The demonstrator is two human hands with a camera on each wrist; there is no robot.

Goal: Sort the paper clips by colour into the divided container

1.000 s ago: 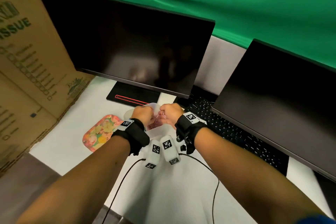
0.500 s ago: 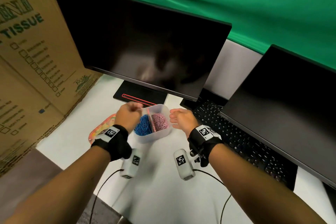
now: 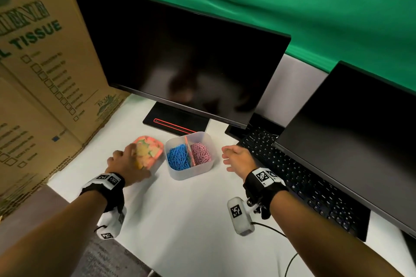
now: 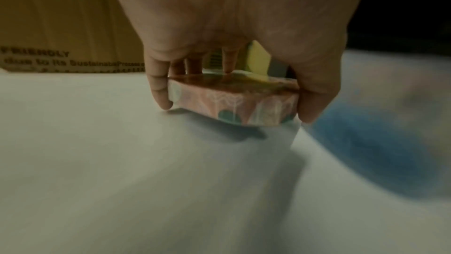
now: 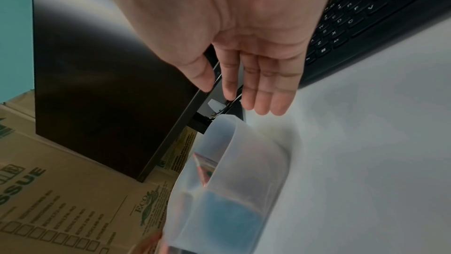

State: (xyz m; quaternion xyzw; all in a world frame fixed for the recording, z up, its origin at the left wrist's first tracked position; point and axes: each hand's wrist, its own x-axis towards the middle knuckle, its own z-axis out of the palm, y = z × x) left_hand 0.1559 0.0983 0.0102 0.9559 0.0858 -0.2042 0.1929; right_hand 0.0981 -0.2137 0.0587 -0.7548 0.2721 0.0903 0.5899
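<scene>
A translucent divided container (image 3: 191, 172) (image 5: 246, 161) stands on the white desk. Blue paper clips (image 3: 178, 159) fill its left compartment and pink paper clips (image 3: 201, 154) its right one, with a pink divider (image 3: 188, 150) between them. To its left lies a flowery pink lid (image 3: 149, 149) (image 4: 234, 106). My left hand (image 3: 126, 164) (image 4: 234, 104) grips this lid by its edges, fingers on one side, thumb on the other. My right hand (image 3: 236, 159) (image 5: 246, 92) hovers just right of the container, fingers straight, holding nothing.
A large dark monitor (image 3: 180, 58) on a black stand (image 3: 177, 120) rises right behind the container. A laptop with its keyboard (image 3: 299, 177) sits at the right. Cardboard boxes (image 3: 33, 69) wall off the left. The desk's near edge (image 3: 67, 191) lies by my left wrist.
Both hands have left the container and moved apart. My left hand went left and took hold of the flowery lid. My right hand drew away to the right and spread flat.
</scene>
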